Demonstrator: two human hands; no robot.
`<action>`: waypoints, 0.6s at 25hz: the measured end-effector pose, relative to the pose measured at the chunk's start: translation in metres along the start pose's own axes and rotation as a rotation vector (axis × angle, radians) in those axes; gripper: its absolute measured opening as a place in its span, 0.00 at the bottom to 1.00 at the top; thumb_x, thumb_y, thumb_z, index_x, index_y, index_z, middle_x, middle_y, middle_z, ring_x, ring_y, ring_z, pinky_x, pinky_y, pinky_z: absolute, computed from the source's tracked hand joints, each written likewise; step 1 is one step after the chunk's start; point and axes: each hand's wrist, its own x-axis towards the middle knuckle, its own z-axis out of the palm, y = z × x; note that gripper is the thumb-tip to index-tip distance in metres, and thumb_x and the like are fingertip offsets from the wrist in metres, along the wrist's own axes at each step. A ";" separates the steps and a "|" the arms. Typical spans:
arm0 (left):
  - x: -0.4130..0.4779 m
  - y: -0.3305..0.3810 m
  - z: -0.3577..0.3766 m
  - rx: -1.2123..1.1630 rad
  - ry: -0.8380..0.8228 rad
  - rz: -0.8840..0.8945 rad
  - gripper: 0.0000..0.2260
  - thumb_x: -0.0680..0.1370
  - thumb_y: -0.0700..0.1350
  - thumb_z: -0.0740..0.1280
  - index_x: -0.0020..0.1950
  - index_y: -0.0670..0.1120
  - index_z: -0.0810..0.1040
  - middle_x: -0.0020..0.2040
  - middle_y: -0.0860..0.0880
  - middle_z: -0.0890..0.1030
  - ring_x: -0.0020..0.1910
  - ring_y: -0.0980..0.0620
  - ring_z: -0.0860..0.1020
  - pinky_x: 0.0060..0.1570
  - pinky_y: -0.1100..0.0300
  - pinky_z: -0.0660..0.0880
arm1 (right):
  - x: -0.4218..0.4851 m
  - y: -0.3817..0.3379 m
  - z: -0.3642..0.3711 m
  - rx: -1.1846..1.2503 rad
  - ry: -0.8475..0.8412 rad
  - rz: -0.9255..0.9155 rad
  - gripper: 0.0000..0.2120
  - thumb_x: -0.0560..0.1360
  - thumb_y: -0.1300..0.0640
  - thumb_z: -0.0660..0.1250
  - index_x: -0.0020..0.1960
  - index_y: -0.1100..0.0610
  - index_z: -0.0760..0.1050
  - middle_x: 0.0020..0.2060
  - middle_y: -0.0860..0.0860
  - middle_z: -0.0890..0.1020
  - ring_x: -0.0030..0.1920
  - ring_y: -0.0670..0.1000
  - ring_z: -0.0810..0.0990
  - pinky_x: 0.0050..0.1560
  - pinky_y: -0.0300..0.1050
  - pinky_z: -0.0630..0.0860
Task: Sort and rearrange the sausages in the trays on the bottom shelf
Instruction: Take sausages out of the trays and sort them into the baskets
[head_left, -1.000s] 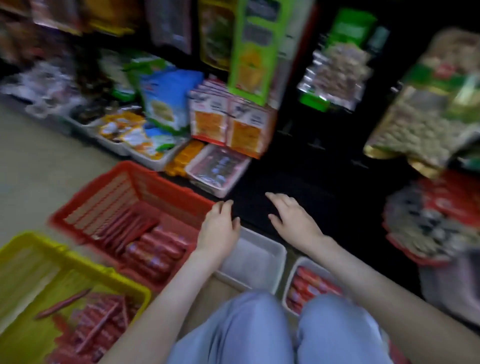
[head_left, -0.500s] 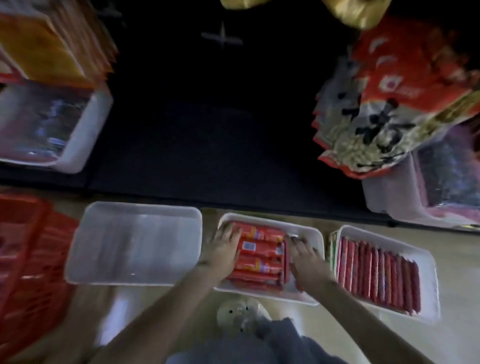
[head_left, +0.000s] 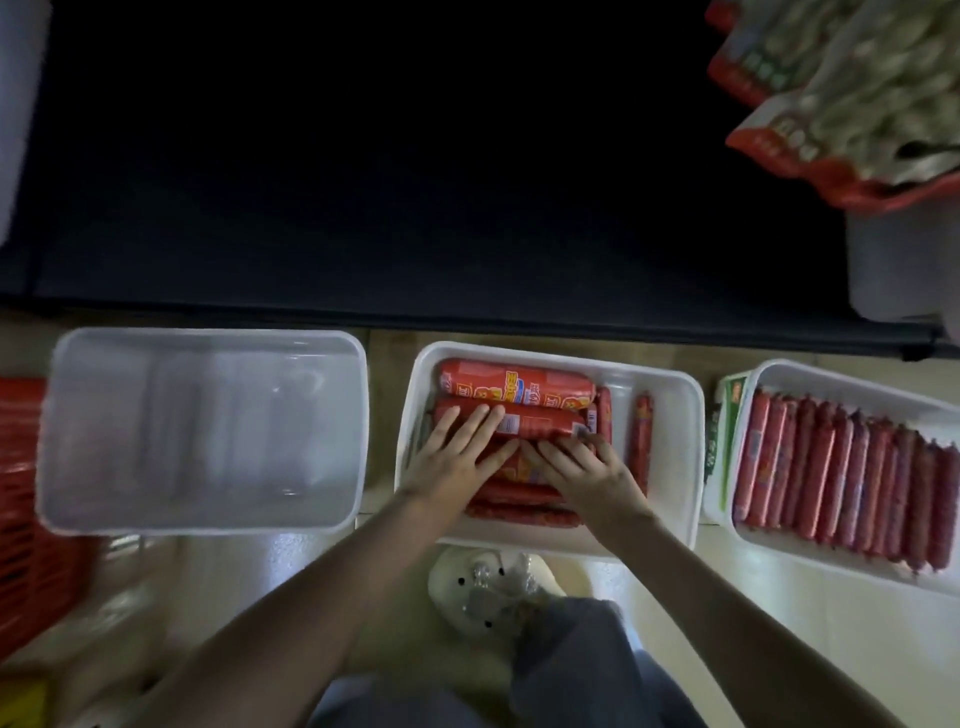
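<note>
Three white trays sit on the floor in front of the dark bottom shelf (head_left: 415, 182). The left tray (head_left: 202, 336) holds nothing. The middle tray (head_left: 670, 519) holds several thick red sausages (head_left: 514, 387) lying crosswise, with a thin sausage (head_left: 641, 441) lengthwise at their right. My left hand (head_left: 457, 457) and my right hand (head_left: 587, 467) lie flat on this pile, fingertips almost meeting, gripping nothing. The right tray (head_left: 831, 374) holds a neat row of thin red sausages (head_left: 841, 467).
A red basket (head_left: 31, 493) stands at the left edge. A green pack (head_left: 724, 441) is wedged between the middle and right trays. Snack bags (head_left: 857, 104) hang over a white bin (head_left: 898, 260) on the shelf's right. My shoe (head_left: 483, 587) is just below the middle tray.
The view swung down from the shelves and baskets to the three trays. My hands left the shelf edge, landed on the middle tray's sausages and drew together over the pile.
</note>
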 end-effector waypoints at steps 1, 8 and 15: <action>0.004 0.000 0.001 0.008 -0.019 0.022 0.37 0.79 0.46 0.64 0.79 0.53 0.42 0.75 0.40 0.34 0.77 0.43 0.42 0.71 0.44 0.37 | -0.001 0.004 0.002 -0.014 0.021 -0.007 0.29 0.67 0.61 0.70 0.68 0.55 0.73 0.56 0.51 0.81 0.54 0.54 0.80 0.58 0.54 0.77; 0.015 0.002 -0.003 -0.219 -0.133 0.077 0.40 0.78 0.60 0.60 0.76 0.50 0.33 0.73 0.45 0.26 0.74 0.47 0.29 0.72 0.45 0.30 | -0.014 0.009 0.007 0.174 0.039 0.109 0.40 0.59 0.61 0.81 0.65 0.63 0.65 0.55 0.59 0.75 0.56 0.57 0.75 0.52 0.52 0.80; 0.016 0.008 -0.025 -0.643 0.228 -0.262 0.25 0.76 0.48 0.68 0.69 0.38 0.67 0.60 0.42 0.77 0.57 0.43 0.78 0.54 0.55 0.75 | 0.018 0.007 -0.053 0.692 0.340 0.247 0.33 0.74 0.65 0.68 0.74 0.55 0.56 0.66 0.54 0.68 0.65 0.53 0.69 0.60 0.47 0.76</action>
